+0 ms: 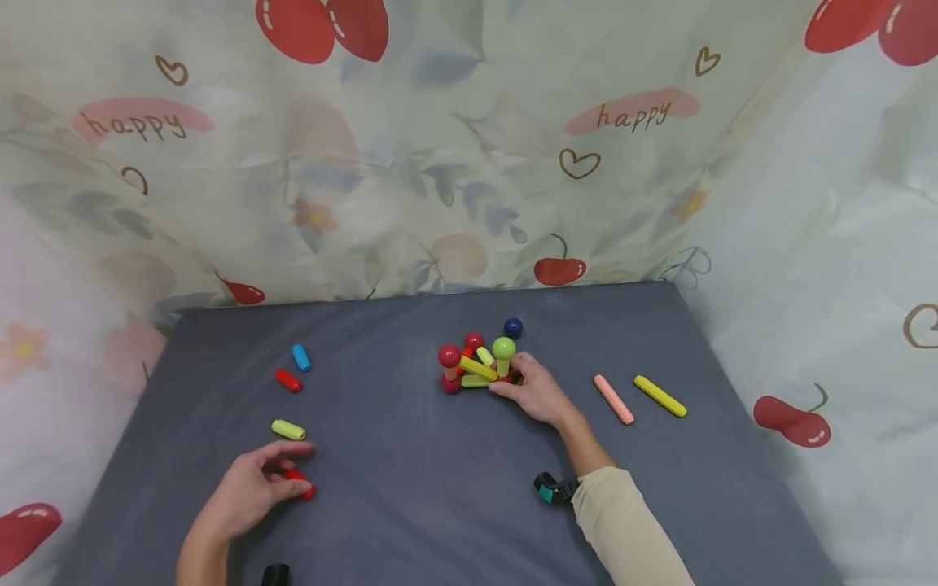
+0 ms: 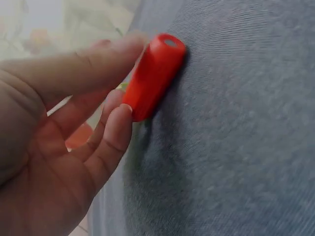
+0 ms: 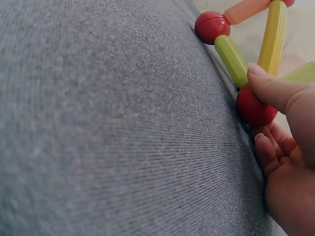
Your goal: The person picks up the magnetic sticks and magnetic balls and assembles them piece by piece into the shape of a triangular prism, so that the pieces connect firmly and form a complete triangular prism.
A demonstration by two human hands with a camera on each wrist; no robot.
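My left hand (image 1: 245, 492) pinches a short red rod (image 2: 155, 78) between thumb and fingers, low over the cloth at the near left. A small hole shows in the rod's end. At the table's centre stands a ball-and-rod building-toy frame, with a red ball (image 1: 449, 356) and a light green ball (image 1: 504, 348) on top. My right hand (image 1: 538, 395) holds its bottom right corner, the thumb and fingers about a red ball (image 3: 256, 107). Joined to that ball is a green rod (image 3: 231, 60); a yellow rod (image 3: 272, 42) slants behind the thumb.
Beyond the frame lies a dark blue ball (image 1: 514, 328). Loose on the left are blue (image 1: 301, 357), red (image 1: 288, 380) and pale green (image 1: 288, 430) rods. Longer pink (image 1: 613, 400) and yellow (image 1: 660, 396) rods lie right. A patterned curtain (image 1: 410, 203) hangs behind the grey cloth.
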